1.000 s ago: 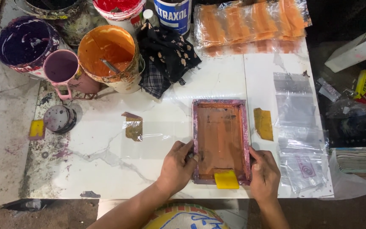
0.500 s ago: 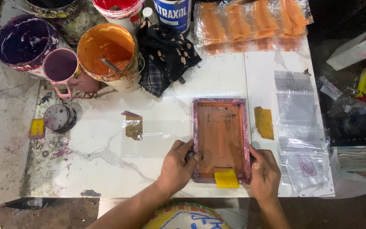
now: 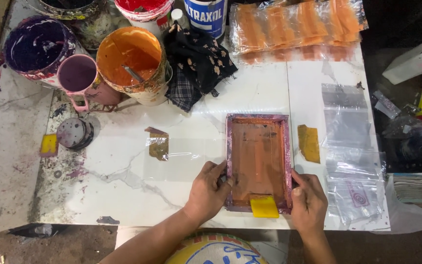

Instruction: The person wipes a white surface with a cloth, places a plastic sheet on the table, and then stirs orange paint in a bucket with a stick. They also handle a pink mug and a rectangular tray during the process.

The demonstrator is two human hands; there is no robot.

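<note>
Small screen-printing frame (image 3: 259, 162) flat on white marble table (image 3: 123, 166), near edge, right of centre. Left hand (image 3: 207, 191) clamped on left rail, right hand (image 3: 308, 200) on right rail near the corner, fingers curled. Yellow squeegee (image 3: 264, 207) resting inside at near end. Likely light, rigid frame; mesh fragile and ink-wet, slippery. Best gripped by side rails only, kept level. Clear bags (image 3: 350, 161) just right.

One head-worn camera looks steeply down from close above the white table (image 3: 250, 93), the wearer's body at six o'clock, paint buckets (image 3: 130, 61) toward eleven.
</note>
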